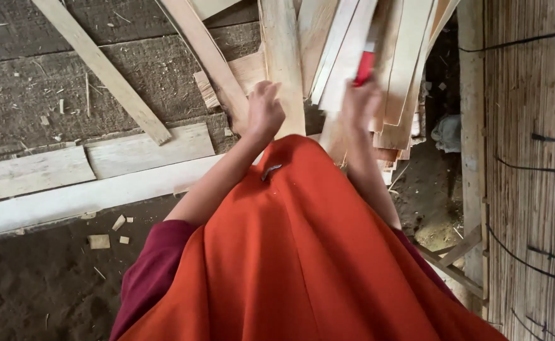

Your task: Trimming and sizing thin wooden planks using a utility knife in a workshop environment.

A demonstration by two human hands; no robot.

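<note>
Left hand (263,110) rests curled on a pale wood strip (284,63) atop the stack of strips (378,69); whether it grips is unclear. Right hand (361,104), blurred, is closed around a red-handled tool (364,68). Strips lie loose and unsorted; no finished work is visible. An orange garment (303,252) hides the stack's near edge.

— What lies on the left?
— A thin pale slat (104,66) slants across dark weathered planks (31,82); below it, flat pale boards (88,165) run sideways. Small wood offcuts (108,235) sit on the dirt floor (31,284).
— And on the right?
— A reed wall (533,158) laced with black cord.
</note>
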